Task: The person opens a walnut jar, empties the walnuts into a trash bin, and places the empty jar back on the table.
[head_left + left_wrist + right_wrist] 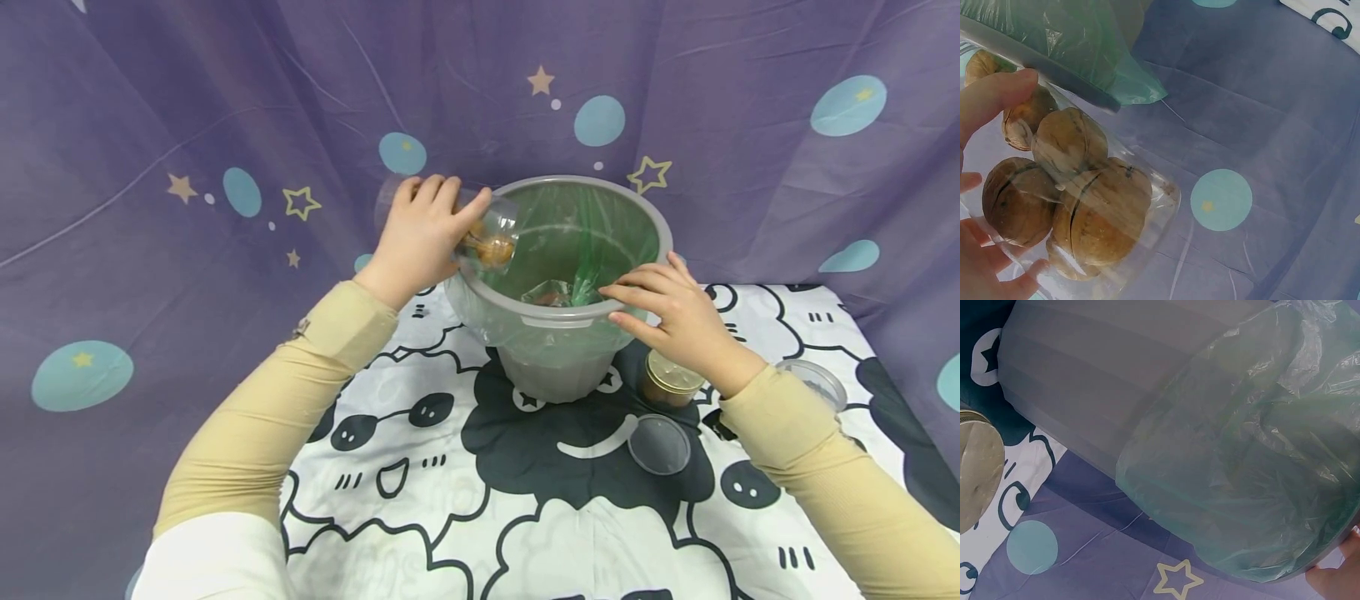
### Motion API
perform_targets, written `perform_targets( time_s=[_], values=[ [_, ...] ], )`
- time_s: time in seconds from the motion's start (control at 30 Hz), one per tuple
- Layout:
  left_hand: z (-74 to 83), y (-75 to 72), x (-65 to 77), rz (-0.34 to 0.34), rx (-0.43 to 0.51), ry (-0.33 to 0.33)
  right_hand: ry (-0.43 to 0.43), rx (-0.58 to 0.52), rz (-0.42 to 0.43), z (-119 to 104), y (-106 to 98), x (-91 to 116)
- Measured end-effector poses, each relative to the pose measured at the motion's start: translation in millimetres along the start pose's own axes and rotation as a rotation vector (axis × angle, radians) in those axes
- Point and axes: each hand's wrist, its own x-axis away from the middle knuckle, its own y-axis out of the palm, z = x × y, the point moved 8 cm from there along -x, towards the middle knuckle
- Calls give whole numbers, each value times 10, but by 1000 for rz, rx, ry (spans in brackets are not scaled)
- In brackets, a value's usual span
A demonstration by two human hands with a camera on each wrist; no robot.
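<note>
My left hand grips a clear plastic jar, tilted on its side, its mouth end overlapping the left rim of a grey trash can. Several walnuts lie inside the jar, brown and whole. A green plastic bag lines the can and folds down over its outside. My right hand holds the can's rim on the right side, fingers over the edge and thumb outside. Down in the bag lies some crumpled clear wrapping.
Right of the can stands a round container with a gold-coloured top. A clear round lid lies in front of it, and another clear round piece sits beyond my right wrist. A purple curtain hangs behind the patterned cloth.
</note>
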Motion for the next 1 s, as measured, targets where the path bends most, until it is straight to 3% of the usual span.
perform_targets(
  time_s=[0.57, 1.0],
  values=[
    [30, -21, -9, 12, 36, 22, -6, -9, 13, -18, -10, 4],
    [44, -14, -5, 16, 13, 39, -12, -10, 20, -16, 1, 3]
  ],
)
